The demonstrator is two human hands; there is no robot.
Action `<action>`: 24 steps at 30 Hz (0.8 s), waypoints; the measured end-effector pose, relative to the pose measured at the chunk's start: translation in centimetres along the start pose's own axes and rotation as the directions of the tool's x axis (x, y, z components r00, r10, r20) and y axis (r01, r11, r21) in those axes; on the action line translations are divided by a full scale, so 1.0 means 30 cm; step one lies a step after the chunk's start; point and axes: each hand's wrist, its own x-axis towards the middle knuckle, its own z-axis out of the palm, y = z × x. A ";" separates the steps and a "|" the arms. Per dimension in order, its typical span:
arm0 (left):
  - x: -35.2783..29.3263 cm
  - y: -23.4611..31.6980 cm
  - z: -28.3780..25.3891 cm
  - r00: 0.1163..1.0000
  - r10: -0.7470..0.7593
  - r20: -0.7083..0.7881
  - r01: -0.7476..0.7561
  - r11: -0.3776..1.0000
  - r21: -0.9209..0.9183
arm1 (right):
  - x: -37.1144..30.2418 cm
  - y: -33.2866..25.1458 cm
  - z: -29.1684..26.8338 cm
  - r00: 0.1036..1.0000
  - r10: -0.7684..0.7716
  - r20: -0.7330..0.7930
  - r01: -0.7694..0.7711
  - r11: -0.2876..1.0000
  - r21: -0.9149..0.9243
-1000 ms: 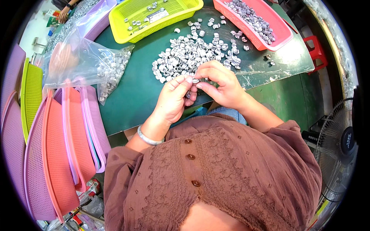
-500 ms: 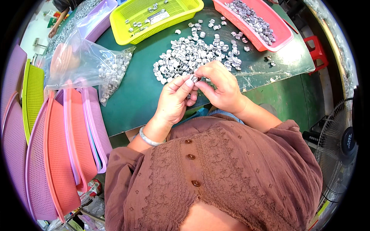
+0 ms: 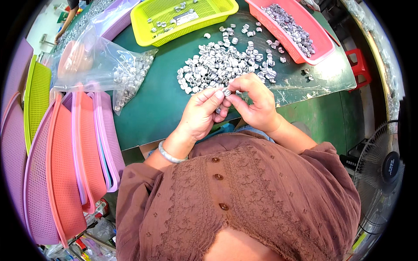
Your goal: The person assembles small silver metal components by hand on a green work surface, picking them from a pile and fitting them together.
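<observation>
A small curved silver part (image 3: 227, 92) with dark stripes is pinched between the fingertips of both hands, just over the table's near edge. My left hand (image 3: 201, 112) grips it between thumb and forefinger. Another such part (image 3: 218, 111) shows among its curled lower fingers. My right hand (image 3: 254, 103) is closed at the same part, thumb and forefinger touching its right side. Right beyond my fingers lies a loose heap of similar silver parts (image 3: 213, 65) on the green table (image 3: 167, 93).
Behind the heap stands a yellow-green basket (image 3: 163, 41) with a few parts; right of it, a pink basket (image 3: 322, 55) holds many. A clear plastic bag (image 3: 102, 56) of parts lies left. Stacked baskets (image 3: 69, 174) crowd my left side. A fan (image 3: 383, 169) and red stool (image 3: 358, 65) stand right.
The view has shifted slightly, so the table's things sit a little lower and further right. Both hands keep hold of the small part, with only slight finger movement.
</observation>
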 end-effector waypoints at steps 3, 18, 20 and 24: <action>0.002 -0.001 0.004 1.000 0.001 -0.029 0.000 0.999 0.032 | -0.004 -0.005 -0.003 0.996 0.094 0.013 -0.094 0.995 0.027; -0.004 0.003 -0.002 0.999 -0.043 -0.011 0.042 0.996 -0.079 | 0.000 0.004 -0.004 1.000 -0.001 -0.004 0.001 0.998 -0.059; -0.006 0.005 -0.006 0.999 -0.053 0.006 0.054 0.992 -0.111 | 0.007 0.000 0.000 1.000 -0.016 -0.006 0.015 0.998 -0.054; -0.009 0.006 -0.022 0.995 -0.051 0.085 0.065 0.984 -0.166 | 0.014 -0.004 0.007 0.999 -0.040 -0.004 0.039 0.998 -0.054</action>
